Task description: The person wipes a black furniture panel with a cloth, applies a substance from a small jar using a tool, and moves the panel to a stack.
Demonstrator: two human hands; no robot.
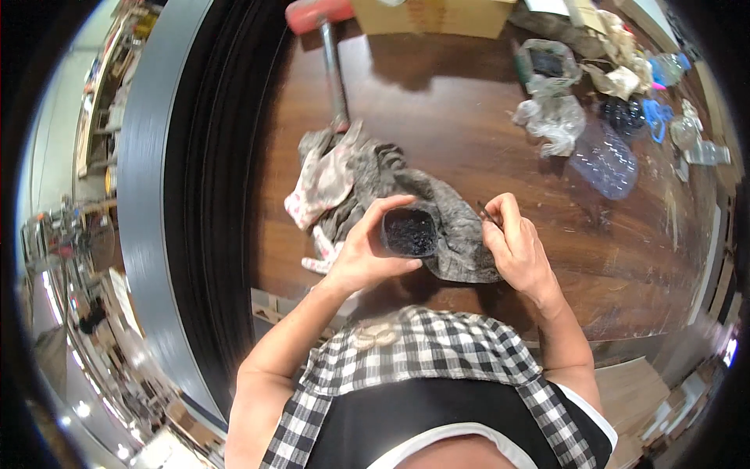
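My left hand (361,256) is wrapped round a small clear squarish container (408,231) from its left side. Dark, glinting bits fill its lower part; they are too small to name. To the right of it, my right hand (519,254) is closed in a pinch on a small dark slim thing, mostly hidden by the fingers. Below both hands lies a crumpled grey cloth (465,254) on the table. A white cloth with pink-red spots (322,184) is bunched up with it on the left.
A mallet with a red head (320,12) lies beyond the cloths on the brown wooden table (445,86). At the back stands a cardboard box (430,19). Plastic bags (605,160), a blue-capped bottle (668,69) and a clear bottle (707,153) crowd the far right. A dark ridged frame (223,156) borders the left.
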